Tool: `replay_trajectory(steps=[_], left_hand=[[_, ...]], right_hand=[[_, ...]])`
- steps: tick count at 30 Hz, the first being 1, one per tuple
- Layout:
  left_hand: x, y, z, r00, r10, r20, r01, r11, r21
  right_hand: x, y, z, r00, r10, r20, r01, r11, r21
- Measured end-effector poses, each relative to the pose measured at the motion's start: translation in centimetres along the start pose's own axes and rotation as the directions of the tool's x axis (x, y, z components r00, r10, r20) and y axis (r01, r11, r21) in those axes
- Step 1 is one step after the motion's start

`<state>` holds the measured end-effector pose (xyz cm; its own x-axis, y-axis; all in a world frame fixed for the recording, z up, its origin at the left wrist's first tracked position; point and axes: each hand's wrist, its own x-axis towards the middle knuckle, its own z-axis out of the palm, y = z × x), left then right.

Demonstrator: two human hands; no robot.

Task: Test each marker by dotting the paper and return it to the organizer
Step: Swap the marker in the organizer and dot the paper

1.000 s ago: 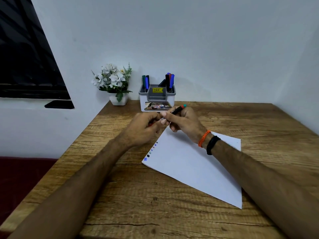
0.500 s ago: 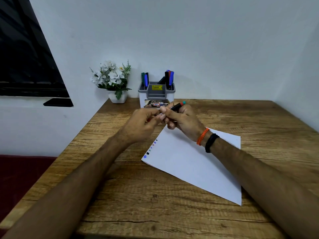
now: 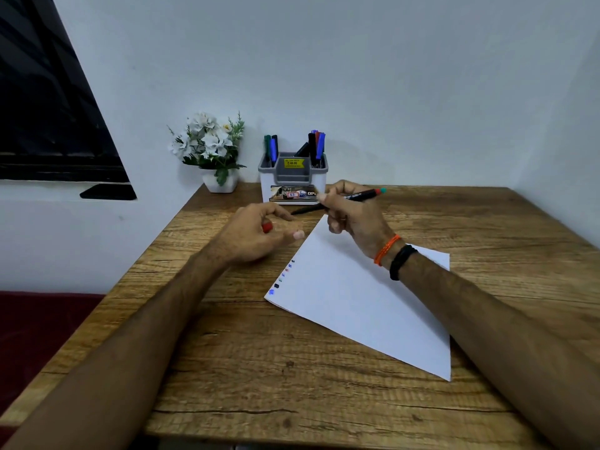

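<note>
Gripping a black marker (image 3: 337,201) near its middle, the right hand (image 3: 354,219) was held above the far corner of the paper (image 3: 363,297), just before the organizer (image 3: 293,177) at the table's (image 3: 292,384) far edge. The marker's bare tip was pointed left toward the left hand (image 3: 259,237), whose fingers were curled round a red cap (image 3: 267,227). Uncapping was judged done, with the dot yet to be made. A row of small dots (image 3: 283,277) was seen along the paper's left edge, running toward its near-left corner. For a clean test, the tip would best be brought down upright beside the farthest dot, touched lightly and lifted straight, so that no streak is dragged. The cap should be kept in the left hand for recapping. Free sheet was left along that edge between the dots and the far corner, and bare wood lay left of the paper for the left hand to rest on. The organizer, already crowded with other markers (image 3: 316,144), and the flower pot (image 3: 220,183) stood close behind, so the return should be made from above.
</note>
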<state>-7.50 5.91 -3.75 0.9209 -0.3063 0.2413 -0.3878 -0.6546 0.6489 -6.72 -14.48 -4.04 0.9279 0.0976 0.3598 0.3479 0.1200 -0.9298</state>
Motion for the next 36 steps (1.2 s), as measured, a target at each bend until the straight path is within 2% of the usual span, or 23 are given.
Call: replay_trajectory(steps=[4,8,12,18,25,36], left_hand=[[0.4,-1.0,0.0,0.999,-0.036,0.012,0.035,0.994,0.099],[0.6,-1.4,0.2,0.997,-0.065,0.035,0.059,0.989,0.136],[0.6,-1.4,0.3,0.998,-0.064,0.026,0.060,0.989,0.137],[0.5,-1.2,0.4,0.997,-0.063,0.049,0.053,0.984,0.171],[0.5,-1.3,0.5,0.992,-0.079,0.094,0.062,0.984,0.165],[0.6,-1.4,0.7,0.996,-0.053,0.075,0.037,0.979,0.200]], right_hand=[[-0.1,-0.3,-0.2,0.974,0.162,0.161,-0.173,0.983,0.055],[-1.0,0.3,-0.2,0.934,0.211,0.287,-0.225,0.974,0.016],[-1.7,0.8,0.0,0.948,0.163,0.272,-0.138,0.985,-0.107],[-2.3,0.9,0.1,0.939,0.231,0.256,-0.180,0.961,-0.209],[-2.6,0.7,0.5,0.935,0.220,0.277,-0.140,0.949,-0.282],[-2.8,0.8,1.1,0.933,0.209,0.293,-0.085,0.920,-0.383]])
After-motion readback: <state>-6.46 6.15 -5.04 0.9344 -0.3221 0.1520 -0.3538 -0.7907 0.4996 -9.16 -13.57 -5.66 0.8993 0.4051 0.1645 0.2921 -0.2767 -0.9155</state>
